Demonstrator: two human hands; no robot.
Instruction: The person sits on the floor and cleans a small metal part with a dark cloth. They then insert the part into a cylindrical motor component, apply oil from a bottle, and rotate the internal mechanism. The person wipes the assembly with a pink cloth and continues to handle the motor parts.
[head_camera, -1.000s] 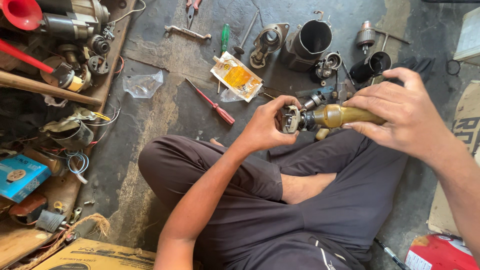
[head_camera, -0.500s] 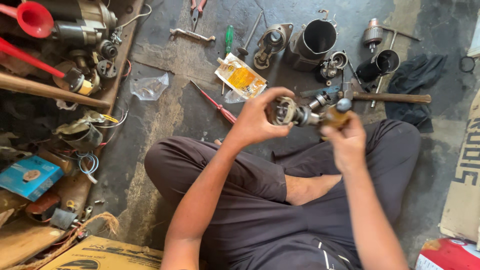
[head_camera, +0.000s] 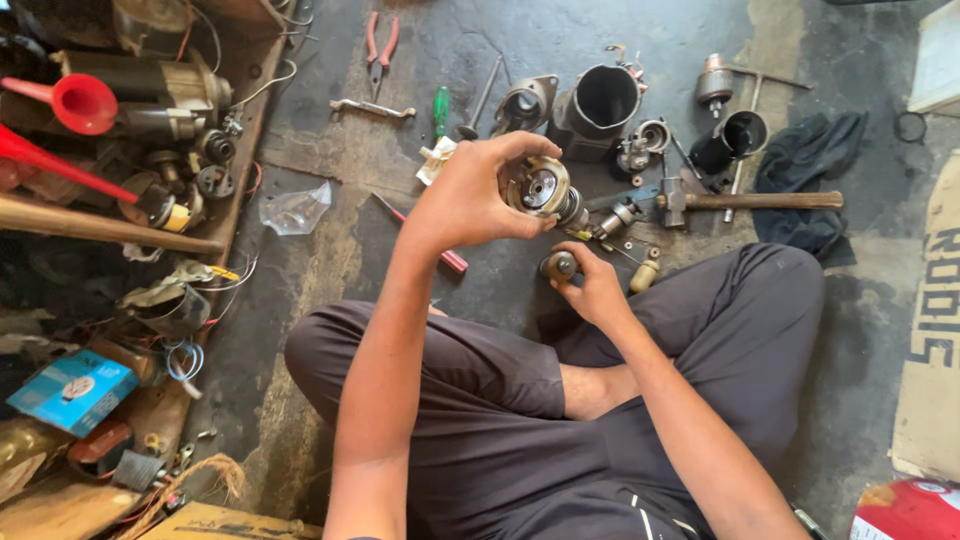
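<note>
Motor part (head_camera: 543, 189), round and metal, sits clamped in your left hand (head_camera: 470, 195) above the floor (head_camera: 330, 150); your right hand (head_camera: 592, 285) grips a small brass piece (head_camera: 559, 265) just below (apart from it); housings (head_camera: 600, 100) and hammer (head_camera: 750, 201) lie loose, so I judge the work unfinished.
</note>
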